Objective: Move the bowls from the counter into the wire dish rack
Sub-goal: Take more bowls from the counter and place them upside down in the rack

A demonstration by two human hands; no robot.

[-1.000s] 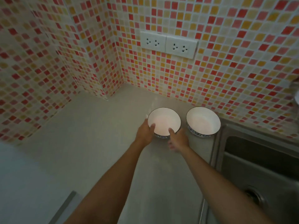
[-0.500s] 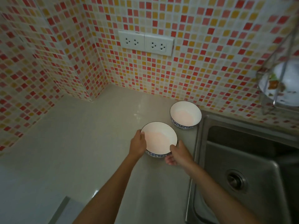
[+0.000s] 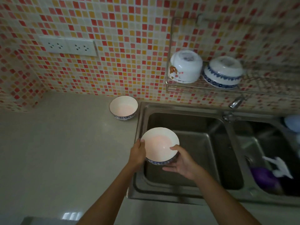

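**Bowl in two hands over sink; rack lies up and to the right**

Tiled corner kitchen: red, orange and cream mosaic wall, pale counter (image 3: pixel 61 143) on the left, steel sink (image 3: pixel 186 159) on the right. Light is dim; the right edge of the view is blurred.

The wire dish rack (image 3: pixel 203 86) hangs on the wall above the sink's back rim. It holds two upturned bowls side by side: a floral bowl (image 3: pixel 185 67) at its left end and a blue-banded bowl (image 3: pixel 223 73) to the right. Rack space further right is too blurred to judge.

The held bowl (image 3: pixel 159 144) is mouth-up, clear of the counter, over the near-left part of the sink basin. The left hand (image 3: pixel 138 154) clasps its left rim, thumb on the lip. The right hand (image 3: pixel 182 161) cups the lower right side, thumb over the rim, fingers spread beneath. Both hands are closed on this one bowl.

The second bowl (image 3: pixel 123 107) stands mouth-up on the counter, just beside the sink's left rim near the wall, untouched.

Key relation: the rack sits above and to the right of the grip, toward the wall. The right hand is the nearer one. Judgement: the bowl likely needs lifting, then turning mouth-down to match those stored. One bowl in transit, one remaining.
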